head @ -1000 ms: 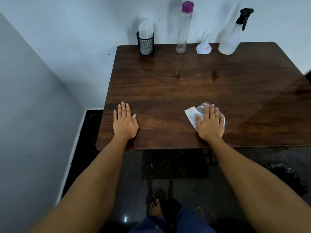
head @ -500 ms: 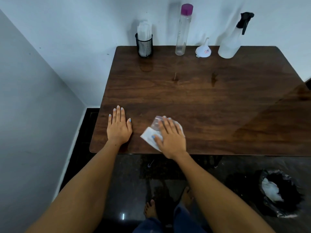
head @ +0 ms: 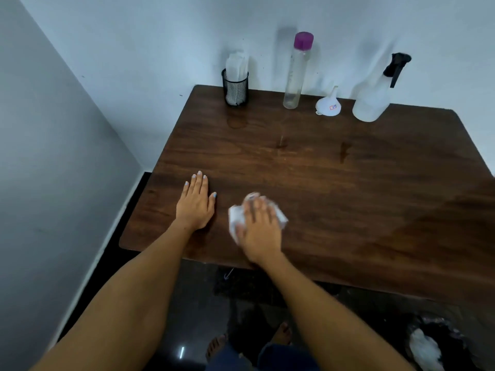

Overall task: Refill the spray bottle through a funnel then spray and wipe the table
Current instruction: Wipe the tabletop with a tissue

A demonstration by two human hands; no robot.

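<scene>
Head view: the right hand (head: 261,231) lies palm down on a crumpled white tissue (head: 237,218) near the front edge of the dark wooden desk (head: 348,183). Its fingers (head: 257,207) are stretched out flat over the tissue, pressing rather than curling round it; the paper shows to the left of the hand, beyond the fingertips and at the right of the knuckles. This hand is blurred. Just beside it, to the left and not touching, the left hand (head: 197,203) rests flat on the desk with straight, closed-up fingers (head: 199,183) and holds nothing.

Along the back edge by the wall stand, from left to right, a black mesh cup (head: 235,89) with white sheets in it, a tall clear bottle with a purple cap (head: 296,73), a white funnel (head: 329,104) mouth down, and the spray bottle (head: 375,97) with its black trigger head. All are well apart from the hands.

On the floor at lower right a dark bin (head: 450,341) holds a white wad.
</scene>
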